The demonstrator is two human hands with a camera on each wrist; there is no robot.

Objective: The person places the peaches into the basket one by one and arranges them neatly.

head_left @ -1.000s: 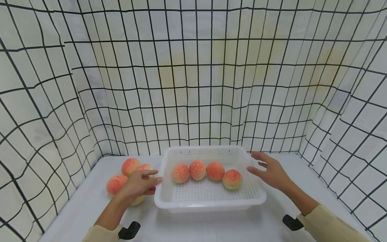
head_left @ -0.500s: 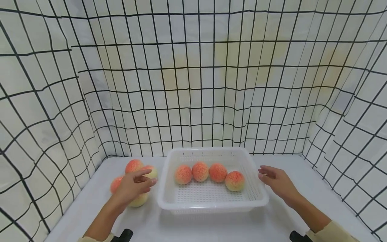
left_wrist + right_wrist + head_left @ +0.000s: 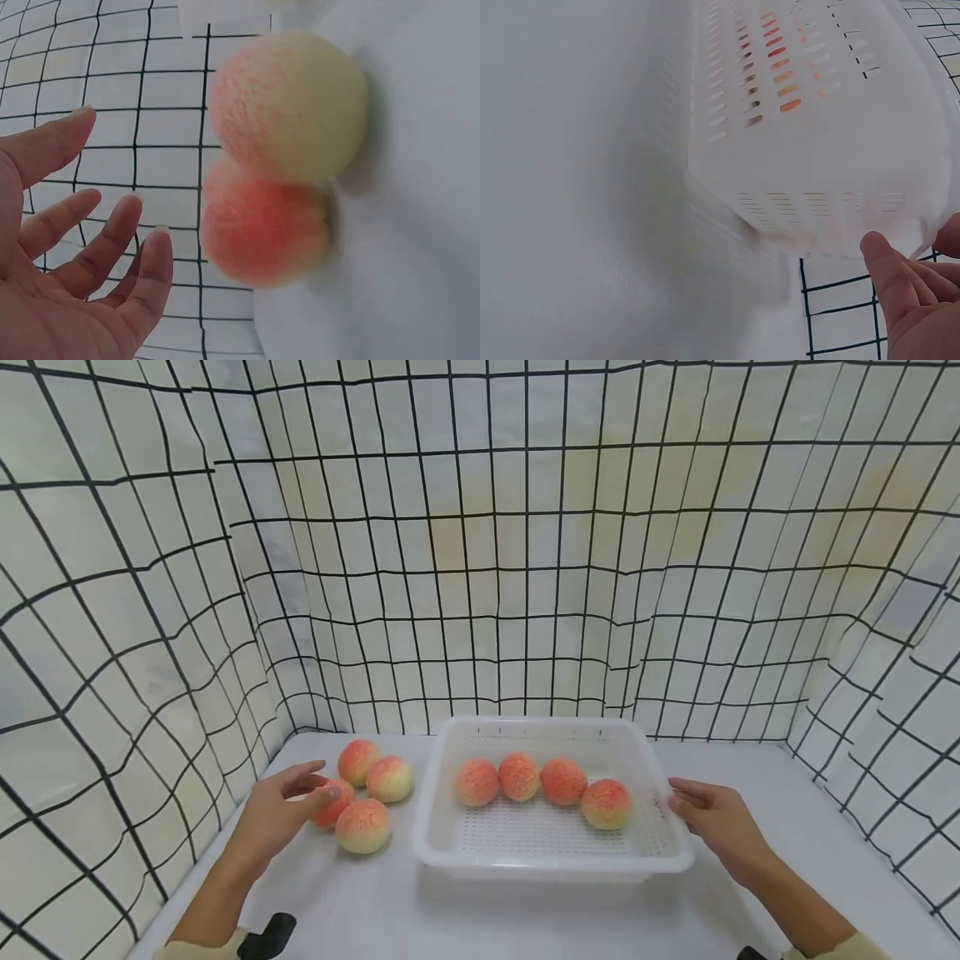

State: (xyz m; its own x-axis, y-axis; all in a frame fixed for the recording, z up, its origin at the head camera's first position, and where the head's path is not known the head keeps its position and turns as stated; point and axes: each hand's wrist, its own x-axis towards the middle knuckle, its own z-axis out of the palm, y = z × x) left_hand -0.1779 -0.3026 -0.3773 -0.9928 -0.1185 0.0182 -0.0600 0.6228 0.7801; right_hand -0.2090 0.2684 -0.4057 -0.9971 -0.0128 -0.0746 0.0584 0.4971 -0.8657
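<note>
A white perforated plastic basket [image 3: 555, 862] stands on the white table, with several red-and-yellow peaches [image 3: 564, 782] in a loose row inside. My right hand [image 3: 723, 827] is at its right end. In the right wrist view its fairly straight fingers [image 3: 891, 274] touch or nearly touch the end wall just under the rim, and the thumb is by the rim; I see no firm grip. Left of the basket lies a cluster of several more peaches [image 3: 363, 827]. My left hand [image 3: 270, 818] hovers beside their left side, fingers spread and relaxed, holding nothing; a gap separates it from the peaches [image 3: 289, 109] in the left wrist view.
Black wire mesh [image 3: 525, 568] over pale sheeting walls off the back and both sides of the white table [image 3: 517, 922]. The back rim of the basket is close to the rear mesh. Dark straps [image 3: 267, 935] are on the wrists.
My left hand has drawn away from the basket's left rim, leftward past the peaches, uncovering them. My right hand has lowered along the basket's right end, its fingers closer together. The view has shifted slightly.
</note>
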